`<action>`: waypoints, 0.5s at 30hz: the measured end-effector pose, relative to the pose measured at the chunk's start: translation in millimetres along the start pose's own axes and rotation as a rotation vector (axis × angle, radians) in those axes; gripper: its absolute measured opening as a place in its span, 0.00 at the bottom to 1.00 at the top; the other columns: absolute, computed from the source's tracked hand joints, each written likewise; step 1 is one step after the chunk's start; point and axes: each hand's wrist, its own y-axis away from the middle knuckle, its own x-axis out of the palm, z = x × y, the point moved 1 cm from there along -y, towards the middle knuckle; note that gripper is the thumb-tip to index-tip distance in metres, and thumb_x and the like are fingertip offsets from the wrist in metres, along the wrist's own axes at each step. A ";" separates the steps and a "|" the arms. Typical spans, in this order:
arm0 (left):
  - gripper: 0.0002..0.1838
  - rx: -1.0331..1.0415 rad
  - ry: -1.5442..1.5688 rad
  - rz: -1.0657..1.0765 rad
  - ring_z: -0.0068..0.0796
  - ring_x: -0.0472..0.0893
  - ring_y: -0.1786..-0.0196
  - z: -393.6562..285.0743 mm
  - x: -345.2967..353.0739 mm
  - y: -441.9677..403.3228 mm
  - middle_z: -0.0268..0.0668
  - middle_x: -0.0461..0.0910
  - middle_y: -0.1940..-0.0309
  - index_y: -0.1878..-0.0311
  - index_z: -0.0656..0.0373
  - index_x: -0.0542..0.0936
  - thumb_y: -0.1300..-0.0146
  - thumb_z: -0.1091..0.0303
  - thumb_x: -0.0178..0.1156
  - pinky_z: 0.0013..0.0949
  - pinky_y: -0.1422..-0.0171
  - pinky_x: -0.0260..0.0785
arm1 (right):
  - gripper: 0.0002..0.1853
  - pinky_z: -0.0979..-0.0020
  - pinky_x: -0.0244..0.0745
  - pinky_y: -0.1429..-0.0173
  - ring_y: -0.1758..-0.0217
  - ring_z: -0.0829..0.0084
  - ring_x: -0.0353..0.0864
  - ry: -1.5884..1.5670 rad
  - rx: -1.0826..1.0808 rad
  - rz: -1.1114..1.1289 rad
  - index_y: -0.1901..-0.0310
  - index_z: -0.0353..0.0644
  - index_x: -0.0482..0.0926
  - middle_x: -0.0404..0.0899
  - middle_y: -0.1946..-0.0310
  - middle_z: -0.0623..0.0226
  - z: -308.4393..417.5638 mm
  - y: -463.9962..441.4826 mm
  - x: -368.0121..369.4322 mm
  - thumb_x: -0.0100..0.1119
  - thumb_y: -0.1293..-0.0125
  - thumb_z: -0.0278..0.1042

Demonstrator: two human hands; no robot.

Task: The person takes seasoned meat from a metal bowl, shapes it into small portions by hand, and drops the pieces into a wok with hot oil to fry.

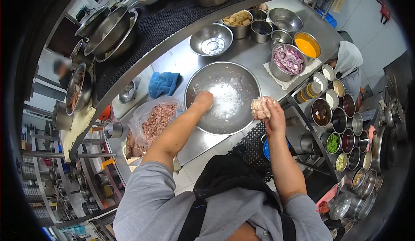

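A wide metal mixing bowl [248,79] stands on the steel counter in front of me, with bits of residue on its wall. Its bottom looks bright white; I cannot tell whether that is powder or glare. My left hand [204,101] is closed inside the bowl's left side, its fingertips hidden. My right hand [276,119] is wrapped round a lump of pale pink minced meat [260,108] at the bowl's right rim. Left of the bowl lies a clear plastic bag of minced meat [159,122], partly behind my left forearm.
A blue cloth [163,84] and an empty-looking metal bowl [211,40] lie beyond. Sliced red onions [288,59] and orange liquid [307,45] fill pots at the right. A shelf [160,38] arches overhead. Another person [349,63] is at the far right, near several condiment pots.
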 end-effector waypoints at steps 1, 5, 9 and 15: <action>0.10 0.028 0.016 -0.094 0.49 0.82 0.57 4.3 8.9 5.9 0.51 0.82 0.63 0.64 0.65 0.82 0.45 0.77 0.52 0.45 0.49 0.75 | 0.18 0.66 0.84 0.68 0.65 0.66 0.85 -0.011 0.018 0.002 0.48 0.36 0.73 0.82 0.62 0.58 -0.7 -1.3 4.0 0.54 0.30 0.41; 0.08 0.044 0.187 -0.157 0.47 0.82 0.60 -0.8 5.6 -2.9 0.50 0.82 0.63 0.64 0.62 0.82 0.45 0.75 0.56 0.42 0.52 0.75 | 0.19 0.64 0.83 0.67 0.65 0.67 0.84 0.052 0.046 0.024 0.48 0.37 0.74 0.82 0.62 0.60 -2.5 -2.6 10.8 0.53 0.30 0.44; 0.07 -0.009 1.283 -0.115 0.28 0.81 0.60 -57.5 -98.0 38.4 0.38 0.83 0.63 0.64 0.58 0.82 0.46 0.70 0.67 0.33 0.55 0.72 | 0.19 0.65 0.83 0.67 0.66 0.67 0.84 0.086 0.067 -0.029 0.48 0.37 0.74 0.81 0.62 0.60 3.1 -3.3 18.2 0.52 0.29 0.45; 0.13 0.345 1.163 -0.534 0.28 0.76 0.48 -118.6 -119.4 79.0 0.35 0.79 0.54 0.58 0.56 0.83 0.47 0.69 0.70 0.30 0.52 0.69 | 0.17 0.69 0.82 0.69 0.65 0.71 0.84 -0.047 0.099 0.092 0.49 0.36 0.74 0.81 0.62 0.62 12.4 5.7 44.9 0.55 0.30 0.41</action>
